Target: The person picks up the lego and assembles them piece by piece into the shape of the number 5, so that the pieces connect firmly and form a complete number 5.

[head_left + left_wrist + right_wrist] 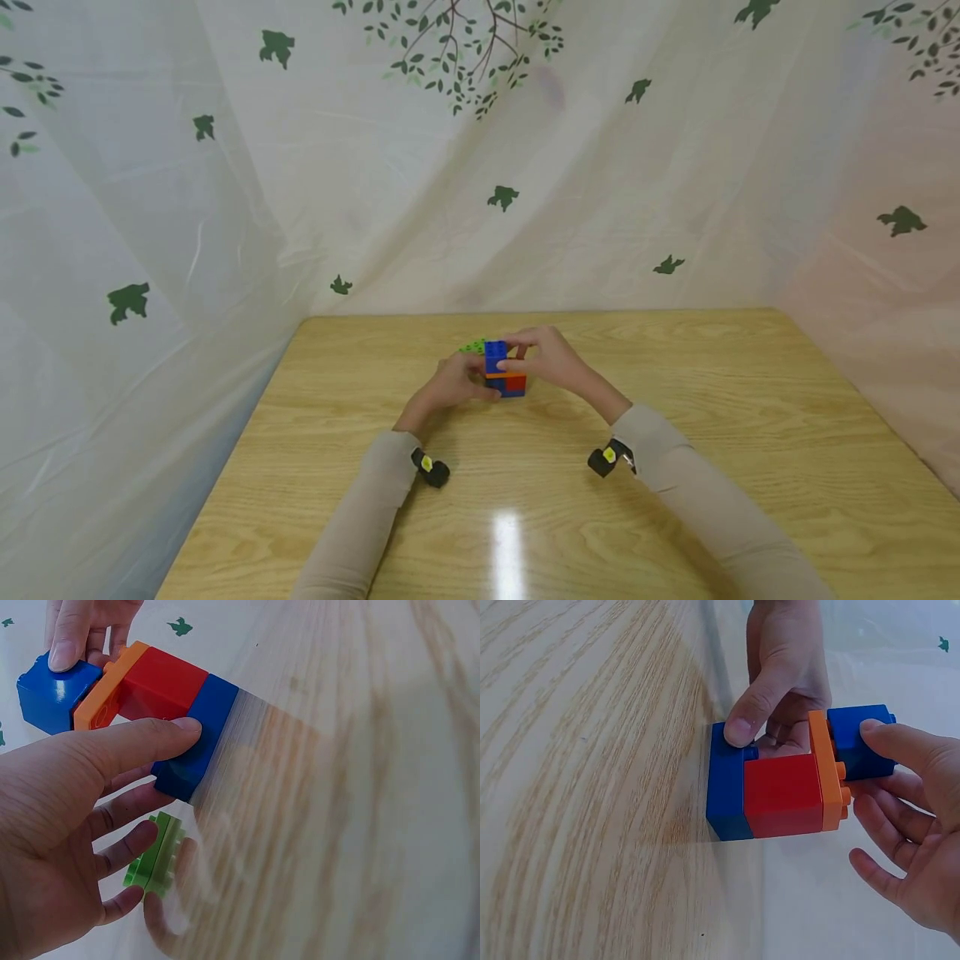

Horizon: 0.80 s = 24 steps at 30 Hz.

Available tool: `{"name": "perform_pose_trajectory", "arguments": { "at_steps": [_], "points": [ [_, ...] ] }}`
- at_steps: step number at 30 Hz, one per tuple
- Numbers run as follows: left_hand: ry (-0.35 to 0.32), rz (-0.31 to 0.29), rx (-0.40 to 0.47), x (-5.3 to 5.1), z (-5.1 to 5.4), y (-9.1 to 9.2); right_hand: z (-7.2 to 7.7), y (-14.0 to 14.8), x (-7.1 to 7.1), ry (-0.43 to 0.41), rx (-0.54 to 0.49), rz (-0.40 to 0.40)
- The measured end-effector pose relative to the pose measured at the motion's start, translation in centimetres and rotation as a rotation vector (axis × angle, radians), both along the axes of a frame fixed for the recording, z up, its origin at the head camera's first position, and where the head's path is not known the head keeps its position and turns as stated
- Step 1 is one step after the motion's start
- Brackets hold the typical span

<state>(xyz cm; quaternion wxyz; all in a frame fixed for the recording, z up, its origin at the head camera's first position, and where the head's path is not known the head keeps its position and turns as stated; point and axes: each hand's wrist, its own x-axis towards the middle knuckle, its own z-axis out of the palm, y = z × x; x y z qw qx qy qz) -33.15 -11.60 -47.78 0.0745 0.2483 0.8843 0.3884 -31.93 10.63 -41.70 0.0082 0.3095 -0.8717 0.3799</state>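
Note:
A small stack of toy building blocks stands on the table, with a blue block (727, 787) at the bottom. On top of that sits a red block (782, 796), then a thin orange block (825, 771). My left hand (452, 382) grips the bottom blue block, its thumb on one side. Between thumb and fingers, my right hand (551, 360) pinches an upper blue block (861, 742) at the left end of the orange block; whether it is fully seated I cannot tell. Light-green studded blocks (156, 855) lie beyond my left hand, partly hidden by it.
The wooden table (637, 517) has its far edge just behind the blocks. A pale curtain (420, 233) printed with leaves and birds hangs behind and at both sides. Each wrist carries a small black camera.

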Motion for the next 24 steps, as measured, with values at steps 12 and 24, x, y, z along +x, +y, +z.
{"name": "perform_pose_trajectory", "arguments": {
  "at_steps": [12,24],
  "points": [
    [-0.012,0.003,0.003,0.02,0.01,0.02,0.54,-0.01,0.05,-0.006,0.035,0.005],
    [-0.006,0.000,-0.001,-0.01,0.12,-0.06,0.25,0.06,-0.14,-0.034,0.017,-0.008]
  ]
}}
